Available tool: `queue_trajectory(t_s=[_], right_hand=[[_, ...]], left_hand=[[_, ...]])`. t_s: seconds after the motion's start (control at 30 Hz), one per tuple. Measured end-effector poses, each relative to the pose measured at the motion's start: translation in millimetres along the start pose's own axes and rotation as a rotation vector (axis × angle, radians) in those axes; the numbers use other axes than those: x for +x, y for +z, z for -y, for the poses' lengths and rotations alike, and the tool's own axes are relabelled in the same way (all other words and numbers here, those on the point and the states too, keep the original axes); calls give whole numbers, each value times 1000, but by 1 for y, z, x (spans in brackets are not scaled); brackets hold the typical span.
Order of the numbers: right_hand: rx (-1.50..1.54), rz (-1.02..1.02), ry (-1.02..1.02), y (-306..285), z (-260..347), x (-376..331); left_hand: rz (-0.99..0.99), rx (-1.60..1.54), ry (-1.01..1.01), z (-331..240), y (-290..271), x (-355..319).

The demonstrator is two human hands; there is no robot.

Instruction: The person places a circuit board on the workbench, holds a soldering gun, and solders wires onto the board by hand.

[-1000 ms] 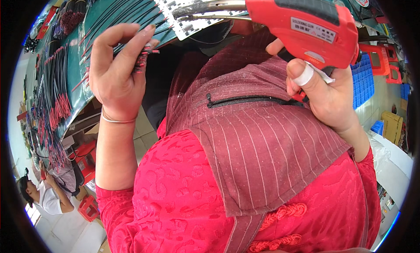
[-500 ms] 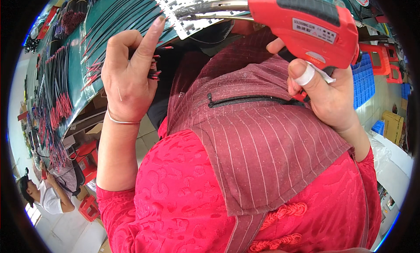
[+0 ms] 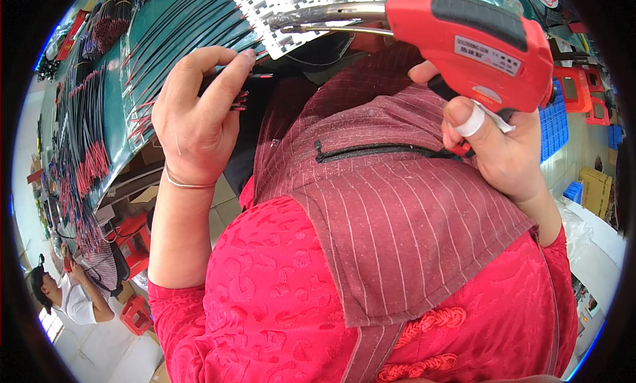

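Note:
My right hand (image 3: 500,141), with white tape around its thumb, grips a red and black soldering gun (image 3: 474,48). The gun's long metal tip (image 3: 324,13) reaches left over a white slotted board (image 3: 285,44) on the table. My left hand (image 3: 199,108) is closed around several thin black wires (image 3: 241,101) with red ends, which stick out past its curled fingers. One wire end (image 3: 263,76) points right from between thumb and fingers, just below the board's left corner. The gun tip and the left fingertips are apart. Most of the held wires are hidden behind the left hand.
More black and red wires (image 3: 179,35) lie across the green table (image 3: 119,111), and a thick bunch (image 3: 86,138) hangs over its left edge. A blue crate (image 3: 554,125) and red stools (image 3: 573,95) stand at right. Another person (image 3: 76,297) sits at far left.
The raised finger of my left hand has bent down toward the others, and a wire end now shows there. The soldering gun has shifted slightly right and down with my right hand.

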State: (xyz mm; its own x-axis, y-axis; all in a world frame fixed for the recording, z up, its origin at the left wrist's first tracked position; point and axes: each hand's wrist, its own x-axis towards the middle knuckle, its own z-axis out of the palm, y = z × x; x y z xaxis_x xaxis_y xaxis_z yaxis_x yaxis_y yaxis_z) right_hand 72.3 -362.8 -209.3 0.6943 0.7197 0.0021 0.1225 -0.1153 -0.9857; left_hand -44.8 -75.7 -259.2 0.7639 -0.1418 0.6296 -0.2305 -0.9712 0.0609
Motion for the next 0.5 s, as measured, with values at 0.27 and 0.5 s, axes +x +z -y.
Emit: queue_trajectory(t_s=[0.27,0.5], right_hand=[[-21,-4,20,-2,3,-6],[26,7,25,0,2,-8]], left_hand=[[18,-1,-28,-2,1,0],[14,29,-50,-6,1,2]])
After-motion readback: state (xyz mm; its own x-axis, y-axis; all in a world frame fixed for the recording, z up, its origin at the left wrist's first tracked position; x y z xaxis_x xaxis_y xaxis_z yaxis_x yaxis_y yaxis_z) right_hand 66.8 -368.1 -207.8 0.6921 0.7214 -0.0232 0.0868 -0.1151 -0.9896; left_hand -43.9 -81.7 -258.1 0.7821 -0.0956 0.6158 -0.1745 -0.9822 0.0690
